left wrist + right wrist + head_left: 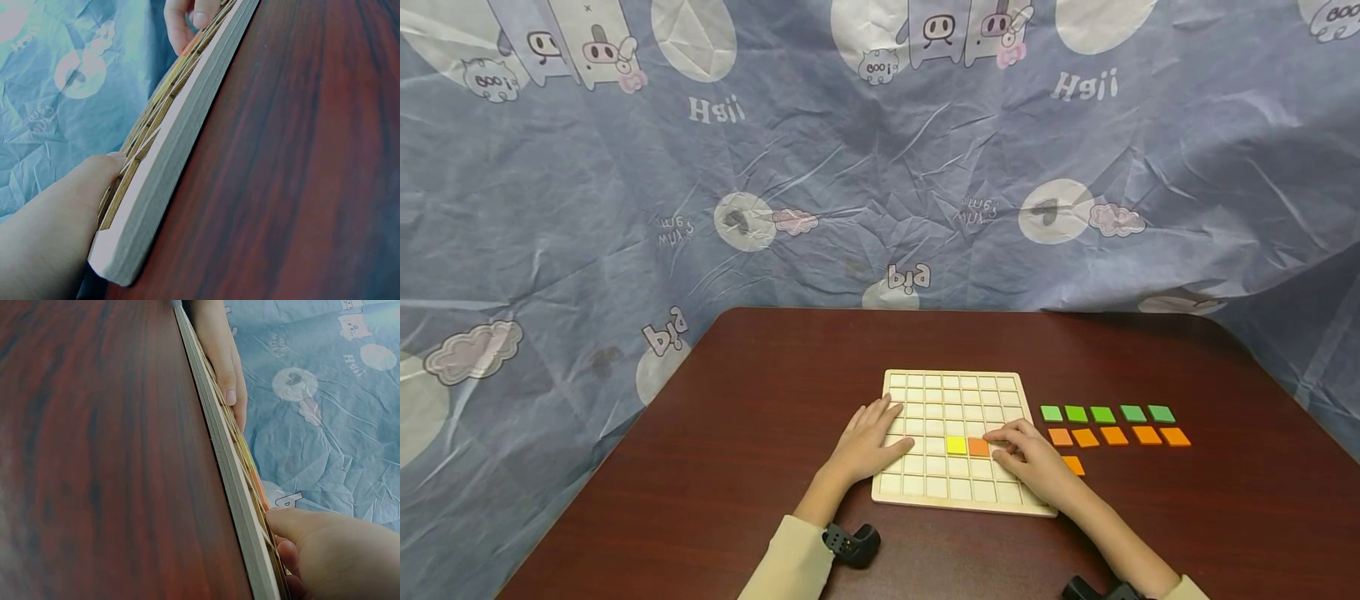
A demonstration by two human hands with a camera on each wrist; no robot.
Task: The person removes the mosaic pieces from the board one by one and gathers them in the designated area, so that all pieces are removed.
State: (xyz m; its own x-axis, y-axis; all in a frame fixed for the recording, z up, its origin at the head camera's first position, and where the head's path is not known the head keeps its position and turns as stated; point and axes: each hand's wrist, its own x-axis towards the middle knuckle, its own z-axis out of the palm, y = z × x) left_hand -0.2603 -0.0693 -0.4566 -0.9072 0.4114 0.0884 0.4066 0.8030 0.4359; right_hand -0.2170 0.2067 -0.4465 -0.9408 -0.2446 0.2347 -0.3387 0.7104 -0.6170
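A pale wooden grid board (934, 411) lies on the table with a yellow square tile (956, 445) and an orange square tile (978, 447) side by side in its cells. Across the board's left edge rests my left hand (867, 442), fingers spread and thumb on the grid. My right hand (1033, 462) is over the board's right side, fingers bent and a fingertip at the orange tile's right edge. Its thumb is a little apart from that fingertip. In the right wrist view, the right hand (331, 550) is beside the orange tile, which shows only as a thin strip.
To the right of the board are a row of several green tiles (1077, 414) and a row of several orange tiles (1114, 436). One more orange tile (1074, 465) lies nearer, partly behind the right hand. A patterned cloth (880, 167) hangs behind the dark wooden table (775, 375).
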